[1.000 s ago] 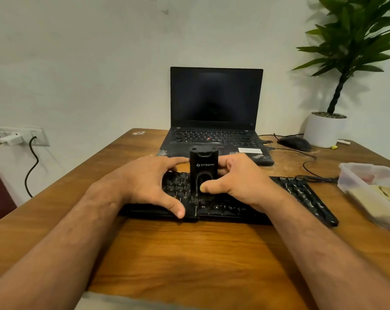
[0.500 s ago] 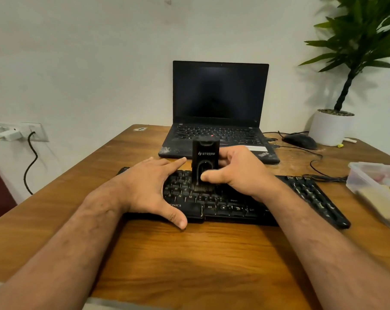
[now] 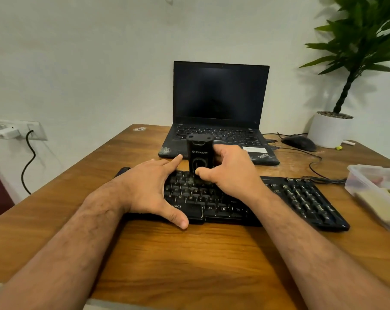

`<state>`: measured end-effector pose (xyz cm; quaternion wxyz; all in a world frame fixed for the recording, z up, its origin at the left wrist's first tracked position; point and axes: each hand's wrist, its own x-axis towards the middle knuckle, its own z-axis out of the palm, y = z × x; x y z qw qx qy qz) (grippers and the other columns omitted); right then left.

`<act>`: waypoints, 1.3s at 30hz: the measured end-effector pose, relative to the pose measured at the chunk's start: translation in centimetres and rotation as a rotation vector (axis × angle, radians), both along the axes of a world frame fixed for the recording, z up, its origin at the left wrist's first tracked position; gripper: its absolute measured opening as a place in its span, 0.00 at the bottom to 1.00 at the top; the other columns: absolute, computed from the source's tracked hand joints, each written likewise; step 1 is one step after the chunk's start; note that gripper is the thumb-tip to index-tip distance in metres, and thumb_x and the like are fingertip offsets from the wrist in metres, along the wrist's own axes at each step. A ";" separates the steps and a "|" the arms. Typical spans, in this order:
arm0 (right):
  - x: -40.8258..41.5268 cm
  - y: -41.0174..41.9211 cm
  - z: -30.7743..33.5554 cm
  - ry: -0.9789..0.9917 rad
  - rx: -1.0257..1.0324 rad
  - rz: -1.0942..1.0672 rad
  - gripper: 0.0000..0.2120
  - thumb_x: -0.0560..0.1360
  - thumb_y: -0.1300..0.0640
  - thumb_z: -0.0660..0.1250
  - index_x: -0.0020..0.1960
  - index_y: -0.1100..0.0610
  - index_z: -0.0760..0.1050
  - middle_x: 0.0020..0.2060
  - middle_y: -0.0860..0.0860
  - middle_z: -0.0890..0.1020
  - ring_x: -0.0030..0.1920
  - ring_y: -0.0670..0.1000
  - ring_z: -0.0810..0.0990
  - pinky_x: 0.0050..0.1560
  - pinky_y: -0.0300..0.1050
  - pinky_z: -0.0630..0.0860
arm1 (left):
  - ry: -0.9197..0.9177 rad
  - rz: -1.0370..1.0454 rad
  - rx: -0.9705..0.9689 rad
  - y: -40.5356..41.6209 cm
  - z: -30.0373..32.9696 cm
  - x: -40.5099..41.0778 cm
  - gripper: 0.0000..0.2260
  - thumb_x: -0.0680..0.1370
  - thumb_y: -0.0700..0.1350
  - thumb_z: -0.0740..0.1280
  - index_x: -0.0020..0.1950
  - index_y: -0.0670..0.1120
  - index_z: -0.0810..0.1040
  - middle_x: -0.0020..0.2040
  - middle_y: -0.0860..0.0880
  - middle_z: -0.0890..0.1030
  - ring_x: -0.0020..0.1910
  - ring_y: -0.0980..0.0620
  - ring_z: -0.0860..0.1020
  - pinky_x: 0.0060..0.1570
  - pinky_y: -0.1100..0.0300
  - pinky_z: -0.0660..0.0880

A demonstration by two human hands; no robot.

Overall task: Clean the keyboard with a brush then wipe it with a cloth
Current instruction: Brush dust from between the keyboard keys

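A black keyboard (image 3: 301,198) lies across the wooden desk (image 3: 189,260) in front of me. My right hand (image 3: 232,173) grips a black upright brush block (image 3: 199,154) marked with white lettering, its lower end down on the upper key rows near the keyboard's middle. My left hand (image 3: 149,186) rests flat on the keyboard's left half, fingers straight, thumb on the front edge. A cloth (image 3: 388,195) lies in the plastic box at the right edge.
An open black laptop (image 3: 221,104) stands behind the keyboard. A mouse (image 3: 299,142) and a white plant pot (image 3: 330,130) sit at the back right, with cables running across the desk. A clear plastic box (image 3: 368,175) stands at the right edge. A wall socket (image 3: 15,130) is on the left.
My right hand has moved the brush away from me, from the keyboard's front rows to its upper rows. The left hand has stayed flat on the left half.
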<state>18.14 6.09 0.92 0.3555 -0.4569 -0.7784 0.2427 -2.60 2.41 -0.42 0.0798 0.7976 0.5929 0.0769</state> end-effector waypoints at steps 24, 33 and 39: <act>3.4 -0.6 0.7 -0.036 -0.211 0.145 0.15 0.69 0.57 0.79 0.53 0.44 0.82 0.42 0.40 0.87 0.43 0.38 0.85 0.43 0.32 0.78 | -0.026 0.066 -0.035 -0.4 0.2 0.1 0.70 0.49 0.80 0.71 0.82 0.54 0.44 0.79 0.58 0.59 0.75 0.57 0.61 0.75 0.57 0.59; 4.5 -0.7 0.8 -0.039 -0.144 0.041 0.14 0.69 0.56 0.80 0.51 0.43 0.82 0.42 0.40 0.87 0.42 0.39 0.85 0.49 0.40 0.81 | -0.038 0.072 -0.049 -0.4 0.3 0.2 0.69 0.49 0.79 0.72 0.82 0.55 0.45 0.79 0.57 0.59 0.75 0.56 0.61 0.75 0.56 0.58; 4.8 -0.9 0.8 0.003 -0.238 0.074 0.16 0.69 0.58 0.80 0.50 0.41 0.81 0.42 0.40 0.87 0.43 0.41 0.86 0.50 0.43 0.81 | -0.026 0.073 -0.044 -0.4 0.2 0.2 0.69 0.49 0.80 0.71 0.82 0.55 0.45 0.77 0.57 0.61 0.73 0.55 0.62 0.73 0.56 0.60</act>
